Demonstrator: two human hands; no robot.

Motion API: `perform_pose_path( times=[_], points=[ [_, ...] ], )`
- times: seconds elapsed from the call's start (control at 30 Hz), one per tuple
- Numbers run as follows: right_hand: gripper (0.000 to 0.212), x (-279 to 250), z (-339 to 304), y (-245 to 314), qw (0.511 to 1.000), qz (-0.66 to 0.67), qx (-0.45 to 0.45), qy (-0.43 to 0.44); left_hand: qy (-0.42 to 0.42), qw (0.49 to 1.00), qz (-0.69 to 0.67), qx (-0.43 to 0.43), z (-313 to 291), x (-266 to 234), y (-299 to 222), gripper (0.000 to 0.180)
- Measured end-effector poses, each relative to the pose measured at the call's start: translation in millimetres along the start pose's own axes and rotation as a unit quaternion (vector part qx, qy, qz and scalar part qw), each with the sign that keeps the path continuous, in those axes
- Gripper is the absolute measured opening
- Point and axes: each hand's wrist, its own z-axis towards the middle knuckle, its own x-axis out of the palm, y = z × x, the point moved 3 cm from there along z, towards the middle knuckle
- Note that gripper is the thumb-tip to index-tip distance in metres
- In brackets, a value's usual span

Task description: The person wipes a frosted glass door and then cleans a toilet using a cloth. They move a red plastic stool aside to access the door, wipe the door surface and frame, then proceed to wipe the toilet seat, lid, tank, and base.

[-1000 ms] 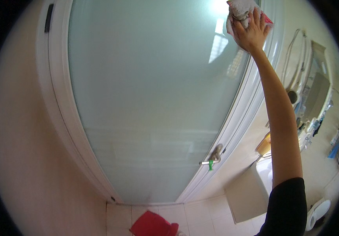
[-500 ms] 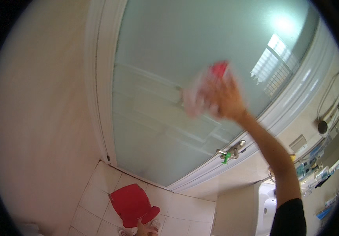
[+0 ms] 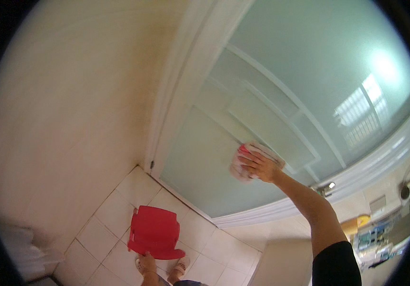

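Note:
My right hand [image 3: 262, 167] presses a crumpled white and red cloth [image 3: 241, 172] against a frosted glass door panel [image 3: 200, 176]. Its fingers lie over the cloth, and the arm reaches in from the lower right. Low down, my left hand [image 3: 147, 260] holds the near edge of a red plastic piece [image 3: 155, 231] that looks like a small chair. Part of that hand's grip is hidden beneath the edge.
White frame [image 3: 176, 95] borders the door, with a metal handle [image 3: 326, 189] on its right side. A beige wall [image 3: 71, 119] stands left. Pale floor tiles [image 3: 86, 233] lie below, under my sandalled feet. Bottles [image 3: 376, 238] crowd a shelf at right.
My right hand has moved the cloth down the glass. The view has shifted, so the door appears farther right. My left hand still holds the red plastic piece.

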Motion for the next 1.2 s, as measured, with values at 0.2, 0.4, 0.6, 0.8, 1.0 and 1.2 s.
perform_pose_path(
  times=[0.2,0.4,0.6,0.8,1.0,1.2],
  points=[
    [0.057,-181,98,-94,0.939,-0.176,0.293,-0.048,-0.151,0.969,0.088,0.172,92,-173,-66,0.031],
    [0.057,-321,152,-218,0.703,-0.335,0.382,-0.498,-0.081,0.949,0.199,0.233,116,-208,-129,0.017],
    [0.061,-269,275,-152,0.769,-0.25,0.463,-0.363,-0.077,0.92,0.258,0.286,149,-280,-148,0.019],
    [0.048,-50,331,-35,0.922,-0.193,0.244,-0.232,0.01,0.9,0.401,0.169,161,-336,-161,0.042],
    [0.033,127,324,64,0.993,-0.008,0.082,-0.082,0.048,0.824,0.499,0.264,155,-366,-155,0.041],
    [0.032,172,209,99,0.999,0.041,0.02,0.024,0.04,0.774,0.561,0.29,189,-351,-183,0.029]
  ],
)
